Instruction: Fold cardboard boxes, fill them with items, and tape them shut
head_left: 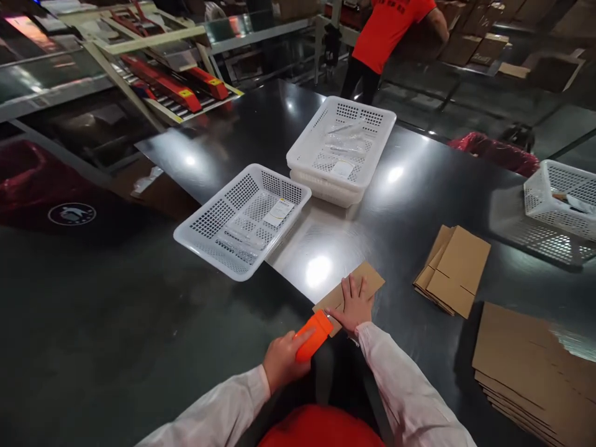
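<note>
From the head camera we see our left hand (pixel 282 359) wrapped around an orange tool (pixel 315 335), its front end meeting the near edge of a flattened cardboard piece (pixel 350 290) that lies on the dark bench (pixel 139 323), directly in front of us. Our right hand (pixel 354 303) lies open and flat on that cardboard, fingers spread, pinning it down. We judge the cardboard light and fairly stiff, yet apt to slide on the glossy bench, so a flat palm over its middle holds it better than a pinch at a corner. The tool looks hard and smooth, best gripped around its body. Beyond lie a white basket (pixel 242 220) and a stack of two baskets (pixel 341 149), each holding clear bags; to the right, a small pile of folded cartons (pixel 454 270) and a larger cardboard stack (pixel 535 366). A person in an orange shirt (pixel 388 28) stands at the far side.
</note>
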### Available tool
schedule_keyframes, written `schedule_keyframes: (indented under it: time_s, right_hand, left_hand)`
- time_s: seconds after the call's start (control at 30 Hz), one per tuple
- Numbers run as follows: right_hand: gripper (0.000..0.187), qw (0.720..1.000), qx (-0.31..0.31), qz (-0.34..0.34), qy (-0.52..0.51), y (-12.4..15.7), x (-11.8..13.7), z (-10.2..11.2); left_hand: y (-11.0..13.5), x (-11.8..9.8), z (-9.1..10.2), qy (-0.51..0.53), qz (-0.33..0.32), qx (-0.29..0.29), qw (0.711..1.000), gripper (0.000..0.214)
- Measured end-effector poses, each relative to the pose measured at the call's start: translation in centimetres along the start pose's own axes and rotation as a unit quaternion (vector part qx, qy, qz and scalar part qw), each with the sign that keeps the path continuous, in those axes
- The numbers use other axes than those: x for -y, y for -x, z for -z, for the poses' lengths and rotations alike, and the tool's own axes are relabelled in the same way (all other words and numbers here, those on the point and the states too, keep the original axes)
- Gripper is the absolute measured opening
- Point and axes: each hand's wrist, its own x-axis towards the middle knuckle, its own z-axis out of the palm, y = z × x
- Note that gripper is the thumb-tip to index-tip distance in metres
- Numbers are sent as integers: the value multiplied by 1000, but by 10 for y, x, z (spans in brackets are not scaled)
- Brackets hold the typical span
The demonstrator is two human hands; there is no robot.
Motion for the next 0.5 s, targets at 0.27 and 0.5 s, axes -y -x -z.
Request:
schedule_keyframes:
  time_s: [0.27,0.5]
  right_hand:
    - [99,1000,-1,-8,3,-2,-1,3]
    - [96,1000,1,4,1,-3,5,4]
  left_hand:
    - [37,22,-3,5,17,-11,1000,66]
    - [39,75,-51,57,32,-8,998,65]
